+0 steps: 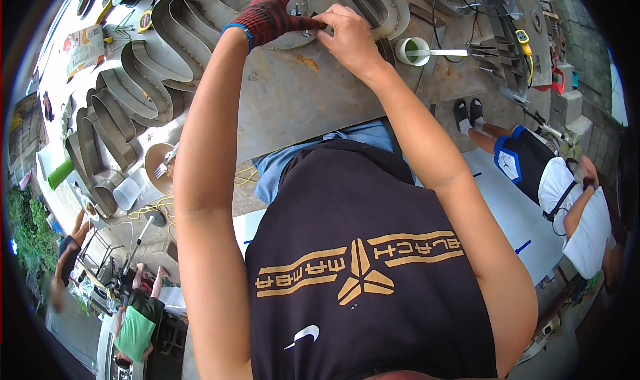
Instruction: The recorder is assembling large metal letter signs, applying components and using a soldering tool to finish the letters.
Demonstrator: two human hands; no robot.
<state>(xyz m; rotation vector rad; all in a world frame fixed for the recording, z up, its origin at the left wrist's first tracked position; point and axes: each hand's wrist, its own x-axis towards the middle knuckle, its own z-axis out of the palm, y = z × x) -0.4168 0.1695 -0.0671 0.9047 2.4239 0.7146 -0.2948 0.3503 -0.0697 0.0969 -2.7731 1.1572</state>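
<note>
Red-black knit-gloved L hand (272, 19), grip unclear; bare R hand (348, 39), fingers pinching sm. dark piece (320, 26), may tip white green-filled cup (401, 51), approx 3 o'clock, if swung R.

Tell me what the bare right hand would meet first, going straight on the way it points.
Most likely the gloved left hand: the right hand points leftward at it and is already very close. Whether the two touch is unclear, since this view gives little depth.
</note>
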